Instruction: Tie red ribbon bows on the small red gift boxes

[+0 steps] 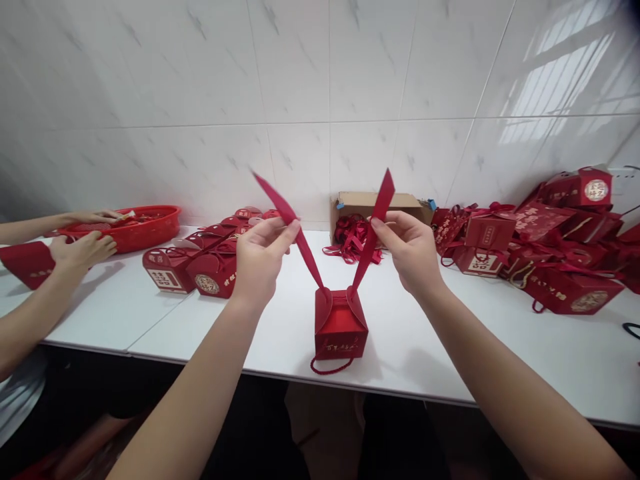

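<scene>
A small red gift box point(341, 333) with gold lettering stands near the table's front edge, its rounded flaps folded in at the top. A red cord handle point(331, 371) hangs down its front. Two ends of a red ribbon point(311, 260) rise from the top of the box and spread apart in a V. My left hand point(263, 260) pinches the left end between thumb and fingers. The right end is pinched the same way by my right hand point(407, 250). Both hands are above the box, one to each side, not touching it.
A cardboard box point(383, 199) of red ribbons point(353, 233) stands against the wall. Several red gift boxes point(215, 270) are at left, more piled point(575, 287) at right. At far left a co-worker's hands point(83, 250) are by a red basin point(150, 227), one on a red box point(30, 263).
</scene>
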Action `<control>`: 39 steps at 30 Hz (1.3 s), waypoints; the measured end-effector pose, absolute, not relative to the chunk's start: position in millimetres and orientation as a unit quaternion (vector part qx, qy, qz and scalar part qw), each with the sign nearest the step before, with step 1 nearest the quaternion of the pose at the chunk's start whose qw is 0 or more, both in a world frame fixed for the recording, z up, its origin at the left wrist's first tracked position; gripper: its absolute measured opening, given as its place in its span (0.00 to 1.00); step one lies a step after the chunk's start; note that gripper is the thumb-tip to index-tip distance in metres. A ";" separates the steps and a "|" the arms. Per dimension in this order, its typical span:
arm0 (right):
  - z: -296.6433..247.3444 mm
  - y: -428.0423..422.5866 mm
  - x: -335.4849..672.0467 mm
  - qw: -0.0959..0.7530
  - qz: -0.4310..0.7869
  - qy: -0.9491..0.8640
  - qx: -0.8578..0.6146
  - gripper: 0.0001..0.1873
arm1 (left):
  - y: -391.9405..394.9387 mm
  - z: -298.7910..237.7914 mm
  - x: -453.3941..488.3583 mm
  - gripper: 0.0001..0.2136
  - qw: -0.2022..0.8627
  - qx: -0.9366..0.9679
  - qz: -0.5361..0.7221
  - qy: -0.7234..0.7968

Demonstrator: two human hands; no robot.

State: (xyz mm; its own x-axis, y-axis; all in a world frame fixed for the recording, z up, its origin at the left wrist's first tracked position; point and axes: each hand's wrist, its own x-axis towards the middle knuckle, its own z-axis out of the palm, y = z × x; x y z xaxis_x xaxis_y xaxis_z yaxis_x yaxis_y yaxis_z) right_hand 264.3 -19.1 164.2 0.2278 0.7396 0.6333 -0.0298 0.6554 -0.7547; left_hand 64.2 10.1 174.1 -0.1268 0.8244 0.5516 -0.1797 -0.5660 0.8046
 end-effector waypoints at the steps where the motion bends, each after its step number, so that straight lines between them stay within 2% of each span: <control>1: 167.9 -18.9 262.1 0.708 0.272 -0.568 -0.320 0.08 | 10.3 177.5 67.5 0.09 0.364 0.565 0.679 0.295; 8: 177.0 -18.9 253.0 0.696 0.334 -0.533 -0.347 0.10 | 6.8 191.2 81.0 0.08 0.408 0.593 0.640 0.269; 14: 177.3 -18.8 254.7 0.700 0.331 -0.515 -0.368 0.12 | 4.3 190.1 82.4 0.08 0.433 0.599 0.626 0.251; 22: 178.3 -21.2 256.6 0.719 0.324 -0.510 -0.344 0.12 | 1.8 188.2 82.2 0.07 0.452 0.592 0.622 0.242; 28: 179.5 -18.1 250.8 0.699 0.373 -0.520 -0.320 0.14 | -1.3 193.0 83.8 0.06 0.492 0.628 0.574 0.185; 31: 179.9 -16.4 247.2 0.677 0.372 -0.546 -0.324 0.16 | -3.1 193.4 85.0 0.06 0.464 0.678 0.535 0.197; 35: 177.3 -17.8 244.8 0.631 0.367 -0.619 -0.289 0.10 | -6.9 193.7 86.2 0.05 0.404 0.716 0.510 0.253; 39: 170.2 -18.6 245.5 0.614 0.378 -0.653 -0.231 0.09 | -6.9 192.4 85.2 0.05 0.390 0.723 0.500 0.274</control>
